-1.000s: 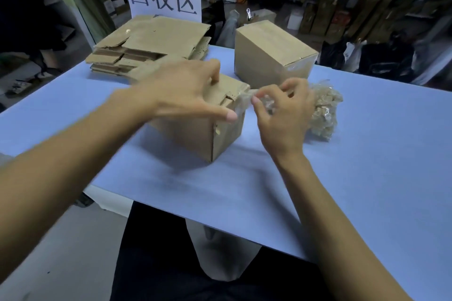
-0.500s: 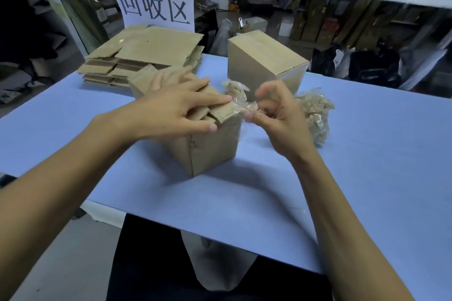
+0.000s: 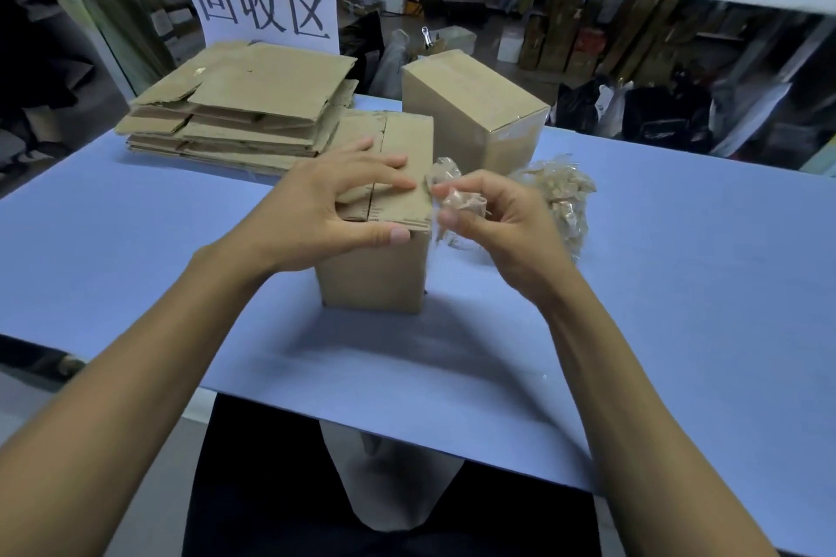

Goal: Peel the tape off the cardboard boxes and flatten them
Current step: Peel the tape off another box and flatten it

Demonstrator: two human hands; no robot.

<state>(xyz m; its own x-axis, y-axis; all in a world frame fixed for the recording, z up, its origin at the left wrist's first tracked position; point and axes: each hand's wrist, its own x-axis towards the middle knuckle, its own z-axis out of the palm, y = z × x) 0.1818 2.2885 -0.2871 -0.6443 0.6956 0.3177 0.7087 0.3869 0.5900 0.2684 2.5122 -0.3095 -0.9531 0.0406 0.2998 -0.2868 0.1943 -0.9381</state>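
our left hand [image 3: 330, 204] flat on the cardboard box [image 3: 380, 267] flaps, fingers straight, right hand [image 3: 493, 222] pinching a peeled tape wad [image 3: 461, 199], blue desk [image 3: 678, 285], flattened boxes [image 3: 244, 113] stacked behind

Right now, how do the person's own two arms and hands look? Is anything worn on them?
Both forearms are bare up to the frame edge: no sleeves, gloves, watch, bracelet or rings are visible. The left hand and the right hand have short, plain fingernails without polish. No markings show on either arm. Below the table, dark clothing on the person's lap is visible.
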